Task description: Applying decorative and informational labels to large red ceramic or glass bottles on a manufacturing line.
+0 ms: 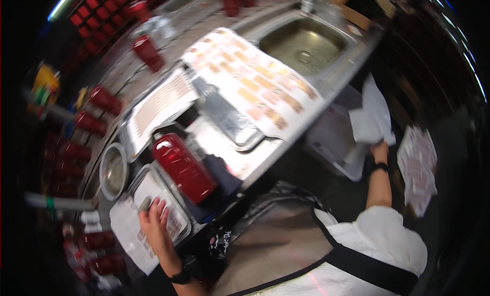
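Note:
My left hand point(155, 227) hovers at or rests on a white sheet with small printed patches point(130, 237), which overlaps a metal tray at the counter's near left. Its fingers are apart. A small grey-green piece point(145, 203) shows at one fingertip; whether worn or held I cannot make out. Out to the right, my right hand point(379, 150) is closed on a thin white sheet point(376, 112), above a whitish plastic bin point(329, 138) beside the counter. Close to my left hand stands a large dark red canister point(184, 168) with a black top.
A long white sheet with rows of coloured patches point(250, 87) covers the counter beside a steel sink point(306, 46). Trays, one under a striped sheet point(163, 102), and a metal bowl point(114, 171) are on the left. A patterned white bundle point(417, 168) lies far right.

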### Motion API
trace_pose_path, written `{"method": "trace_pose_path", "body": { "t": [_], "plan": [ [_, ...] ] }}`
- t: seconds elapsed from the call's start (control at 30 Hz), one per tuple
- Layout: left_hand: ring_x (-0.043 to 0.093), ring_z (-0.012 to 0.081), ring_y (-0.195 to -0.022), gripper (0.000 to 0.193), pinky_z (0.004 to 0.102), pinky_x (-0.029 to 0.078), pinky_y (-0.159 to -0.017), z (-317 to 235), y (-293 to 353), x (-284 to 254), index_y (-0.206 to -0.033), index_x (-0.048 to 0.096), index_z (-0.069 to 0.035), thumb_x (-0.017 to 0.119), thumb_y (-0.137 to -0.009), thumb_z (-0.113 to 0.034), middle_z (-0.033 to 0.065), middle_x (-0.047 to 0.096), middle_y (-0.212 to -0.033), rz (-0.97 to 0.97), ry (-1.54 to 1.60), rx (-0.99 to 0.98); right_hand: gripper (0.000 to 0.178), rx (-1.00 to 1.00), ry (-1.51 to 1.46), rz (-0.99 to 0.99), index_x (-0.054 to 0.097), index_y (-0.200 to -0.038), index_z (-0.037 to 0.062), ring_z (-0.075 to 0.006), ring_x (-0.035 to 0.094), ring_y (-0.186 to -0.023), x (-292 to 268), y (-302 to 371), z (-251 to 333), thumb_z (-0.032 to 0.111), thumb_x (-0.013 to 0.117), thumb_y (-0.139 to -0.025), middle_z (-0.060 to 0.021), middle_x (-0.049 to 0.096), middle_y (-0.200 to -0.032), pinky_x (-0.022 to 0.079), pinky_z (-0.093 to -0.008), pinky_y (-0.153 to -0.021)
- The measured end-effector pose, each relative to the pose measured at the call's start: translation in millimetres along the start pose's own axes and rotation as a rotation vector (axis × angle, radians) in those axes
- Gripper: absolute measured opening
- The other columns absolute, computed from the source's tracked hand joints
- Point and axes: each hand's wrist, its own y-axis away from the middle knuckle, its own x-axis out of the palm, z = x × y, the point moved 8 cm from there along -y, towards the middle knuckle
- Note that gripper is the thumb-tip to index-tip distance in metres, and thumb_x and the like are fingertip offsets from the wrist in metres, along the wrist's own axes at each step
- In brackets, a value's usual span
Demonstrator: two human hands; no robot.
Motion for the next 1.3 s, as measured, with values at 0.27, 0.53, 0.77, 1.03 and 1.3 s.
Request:
{"method": "trace_pose_path", "body": {
  "t": [0.27,0.53,0.77,1.03,1.3],
  "plan": [
    [0.062,0.0164,-0.104,0.041,0.0286,0.05,-0.092,-15,-28,-18,-0.129,0.05,0.0,0.067,-0.093,-0.012,0.0119,0.06,-0.12,0.078,-0.086,0.032,0.029,-0.033,-1.323,0.077,0.07,-0.11,0.008,-0.0203,0.065,-0.08,-56,-160,52,0.023,0.068,-0.086,-0.0045,0.068,-0.091,0.052,-0.0346,-0.067],
    [0.063,0.0153,-0.086,0.04,0.0301,0.052,-0.077,-132,-89,-124,-0.114,0.059,0.0,0.075,-0.084,-0.02,0.012,0.065,-0.1,-0.048,-0.819,0.342,0.042,-0.942,-0.968,0.438,0.057,-0.129,-0.002,-0.0018,0.041,-0.04,-213,136,500,0.025,0.059,-0.097,-0.0088,0.064,-0.111,0.03,-0.0177,-0.036],
    [0.067,0.0328,-0.084,0.06,0.0395,0.052,-0.076,-213,-182,-158,-0.119,0.056,0.005,0.075,-0.078,-0.034,0.0184,0.067,-0.087,-0.253,-1.225,0.346,0.037,-1.373,-0.629,0.665,0.06,-0.121,-0.0011,-0.0096,0.059,-0.094,-221,326,672,0.017,0.066,-0.09,-0.0044,0.065,-0.1,0.046,-0.0236,-0.083],
    [0.06,0.0434,-0.115,0.064,0.0475,0.048,-0.097,-210,-312,-147,-0.126,0.052,0.004,0.074,-0.08,-0.035,0.0287,0.063,-0.119,-0.423,-1.268,0.393,0.069,-1.496,-0.178,0.195,0.06,-0.124,-0.0041,-0.0328,0.064,-0.11,-157,355,827,0.044,0.074,-0.076,-0.0227,0.067,-0.115,0.049,-0.0386,-0.093],
    [0.051,0.0526,-0.12,0.082,0.054,0.04,-0.103,-191,-414,-187,-0.139,0.04,-0.001,0.066,-0.084,-0.057,0.0361,0.049,-0.132,-0.74,-1.068,0.421,0.085,-1.483,0.073,-0.028,0.056,-0.123,-0.008,-0.0392,0.062,-0.114,-75,341,919,0.061,0.071,-0.076,-0.0282,0.064,-0.116,0.05,-0.0459,-0.094]
  ]
}}
